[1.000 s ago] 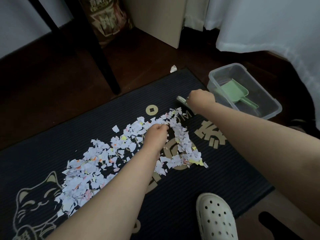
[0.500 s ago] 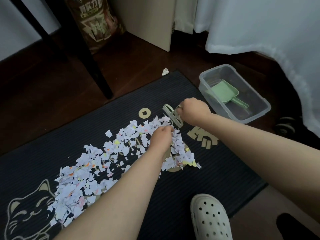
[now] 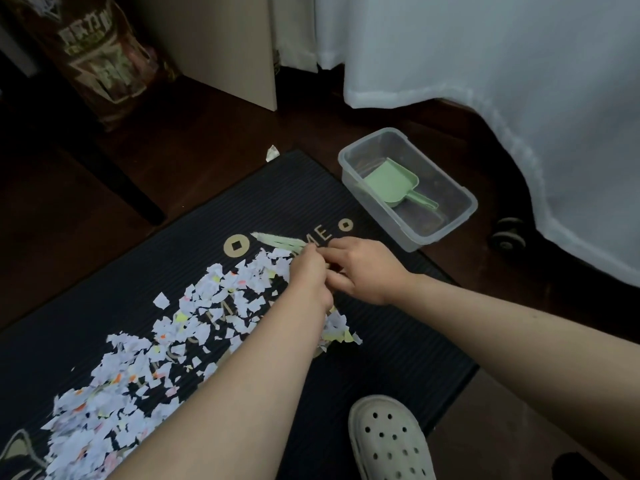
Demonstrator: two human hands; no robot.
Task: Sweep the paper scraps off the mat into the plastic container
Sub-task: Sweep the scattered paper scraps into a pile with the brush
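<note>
White and coloured paper scraps (image 3: pixel 166 344) lie in a long heap across the black mat (image 3: pixel 398 341). A pale green brush (image 3: pixel 277 241) lies low over the heap's far end, its head pointing left. My left hand (image 3: pixel 308 275) and my right hand (image 3: pixel 367 271) meet at its handle, fingers curled round it. The handle itself is hidden under them. The clear plastic container (image 3: pixel 460 216) stands on the floor just past the mat's far right corner, with a green scoop (image 3: pixel 391 183) inside it.
One stray scrap (image 3: pixel 272 152) lies on the dark wooden floor beyond the mat. A black chair leg (image 3: pixel 138 199) stands at the left, and a printed bag (image 3: pixel 104 53) behind it. White curtain (image 3: pixel 519 81) hangs at the right, and a white clog (image 3: pixel 388 441) rests on the mat's near edge.
My right hand has brought the brush down and left to the heap's far end. My left hand has moved up from the scraps to meet it at the handle.
</note>
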